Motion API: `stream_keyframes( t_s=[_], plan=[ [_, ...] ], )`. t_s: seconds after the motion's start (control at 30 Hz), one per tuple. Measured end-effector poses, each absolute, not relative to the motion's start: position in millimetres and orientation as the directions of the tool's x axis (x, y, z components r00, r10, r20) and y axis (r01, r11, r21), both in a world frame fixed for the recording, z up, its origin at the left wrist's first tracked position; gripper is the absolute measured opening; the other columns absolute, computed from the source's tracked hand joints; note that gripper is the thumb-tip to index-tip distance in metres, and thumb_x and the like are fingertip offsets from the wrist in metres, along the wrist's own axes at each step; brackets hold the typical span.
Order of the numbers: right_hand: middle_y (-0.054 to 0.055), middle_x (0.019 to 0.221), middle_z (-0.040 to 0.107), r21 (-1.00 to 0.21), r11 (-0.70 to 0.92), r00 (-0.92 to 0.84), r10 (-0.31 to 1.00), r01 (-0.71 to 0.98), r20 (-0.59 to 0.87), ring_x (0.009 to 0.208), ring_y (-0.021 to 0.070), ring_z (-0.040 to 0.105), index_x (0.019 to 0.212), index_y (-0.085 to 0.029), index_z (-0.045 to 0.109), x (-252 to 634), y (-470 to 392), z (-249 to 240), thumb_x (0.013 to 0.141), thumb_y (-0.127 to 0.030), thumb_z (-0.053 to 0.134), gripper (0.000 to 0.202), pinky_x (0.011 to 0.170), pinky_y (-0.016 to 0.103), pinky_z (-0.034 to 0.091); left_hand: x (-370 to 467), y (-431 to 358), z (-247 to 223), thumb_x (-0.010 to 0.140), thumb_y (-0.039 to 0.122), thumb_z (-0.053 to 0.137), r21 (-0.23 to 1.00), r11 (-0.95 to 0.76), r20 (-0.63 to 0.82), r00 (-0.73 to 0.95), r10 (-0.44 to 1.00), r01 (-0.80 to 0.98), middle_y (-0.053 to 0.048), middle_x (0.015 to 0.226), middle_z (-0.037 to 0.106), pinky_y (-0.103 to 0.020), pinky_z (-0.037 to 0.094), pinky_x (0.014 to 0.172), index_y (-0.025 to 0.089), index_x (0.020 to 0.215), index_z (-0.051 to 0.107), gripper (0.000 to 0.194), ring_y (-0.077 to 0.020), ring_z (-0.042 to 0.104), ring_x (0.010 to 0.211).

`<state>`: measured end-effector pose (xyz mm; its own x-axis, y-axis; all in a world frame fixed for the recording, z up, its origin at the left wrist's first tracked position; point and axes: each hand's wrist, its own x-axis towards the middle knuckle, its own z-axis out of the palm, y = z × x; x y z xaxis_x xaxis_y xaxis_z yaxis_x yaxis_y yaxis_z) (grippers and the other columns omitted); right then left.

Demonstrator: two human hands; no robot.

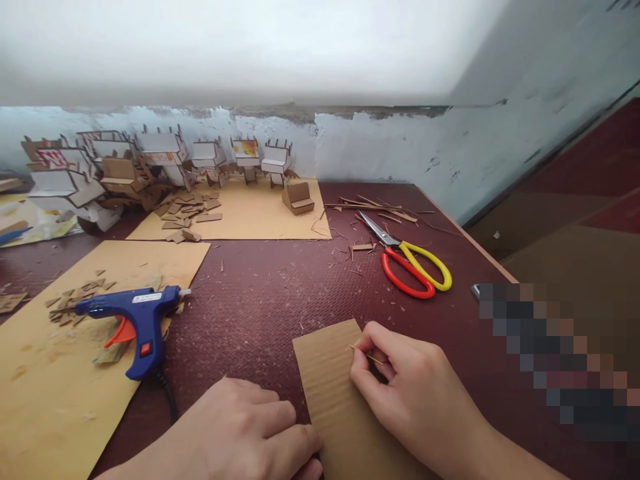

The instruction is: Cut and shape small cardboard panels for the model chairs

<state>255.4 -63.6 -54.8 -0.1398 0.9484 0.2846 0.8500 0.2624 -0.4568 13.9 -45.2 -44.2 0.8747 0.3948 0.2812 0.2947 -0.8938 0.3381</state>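
Note:
A brown cardboard sheet lies on the dark red table at the bottom centre. My right hand is over its right side, thumb and index finger pinching a thin wooden stick whose tip is near the sheet's upper part. My left hand rests at the sheet's left edge with its fingers curled; whether anything is under them is hidden. To the left, a blue glue gun with an orange trigger lies on yellow card. Beyond my right hand are scissors with red and yellow handles, blades slightly apart.
Several small cardboard models stand along the wall at the back left. Cardboard scraps and a small folded piece lie on a yellow sheet. Thin strips are behind the scissors. A black cord trails from the glue gun.

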Motion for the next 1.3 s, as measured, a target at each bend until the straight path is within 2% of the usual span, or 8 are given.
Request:
stream_keyframes(
  t_s=[0.2,0.43,1.1,1.3],
  plan=[
    [-0.006,0.057,0.055,-0.476,0.272,-0.152,0.949,0.836,0.275,0.046,0.0109,0.049,0.07,-0.024,0.048,255.2,-65.2,-54.2,0.088,-0.016,0.052,0.02,0.047,0.024,0.036,14.9,-44.6,-46.1,0.11,0.03,0.042,0.339,-0.894,0.297,0.869,0.397,0.292,0.003,0.063,0.065,-0.029,0.042,0.048,0.02,0.087,0.067,0.036,-0.0117,0.062,0.051],
    [-0.005,0.058,0.056,-0.499,0.282,-0.176,0.952,0.819,0.25,0.048,0.0119,0.053,0.071,-0.024,0.049,254.8,-67.9,-54.7,0.089,-0.016,0.051,0.019,0.048,0.024,0.037,13.5,-45.9,-46.3,0.111,0.029,0.04,0.346,-0.896,0.288,0.878,0.383,0.278,0.003,0.063,0.065,-0.029,0.04,0.047,0.019,0.086,0.067,0.038,-0.0128,0.061,0.05],
    [-0.005,0.059,0.056,-0.521,0.287,-0.197,0.955,0.804,0.223,0.049,0.0118,0.054,0.071,-0.024,0.048,254.5,-71.2,-55.6,0.09,-0.017,0.049,0.02,0.049,0.024,0.038,13.5,-44.3,-48.1,0.11,0.03,0.041,0.352,-0.892,0.293,0.872,0.392,0.283,0.004,0.064,0.064,-0.033,0.039,0.047,0.019,0.088,0.069,0.037,-0.0135,0.06,0.05],
    [-0.006,0.058,0.055,-0.512,0.35,-0.271,0.936,0.784,0.225,0.05,0.0107,0.055,0.07,-0.023,0.048,254.7,-73.4,-54.6,0.084,-0.013,0.05,0.018,0.049,0.023,0.037,15.4,-43.0,-47.5,0.111,0.029,0.04,0.347,-0.894,0.302,0.869,0.392,0.283,0.004,0.065,0.065,-0.032,0.039,0.047,0.019,0.089,0.068,0.037,-0.0131,0.06,0.051]
  ],
)
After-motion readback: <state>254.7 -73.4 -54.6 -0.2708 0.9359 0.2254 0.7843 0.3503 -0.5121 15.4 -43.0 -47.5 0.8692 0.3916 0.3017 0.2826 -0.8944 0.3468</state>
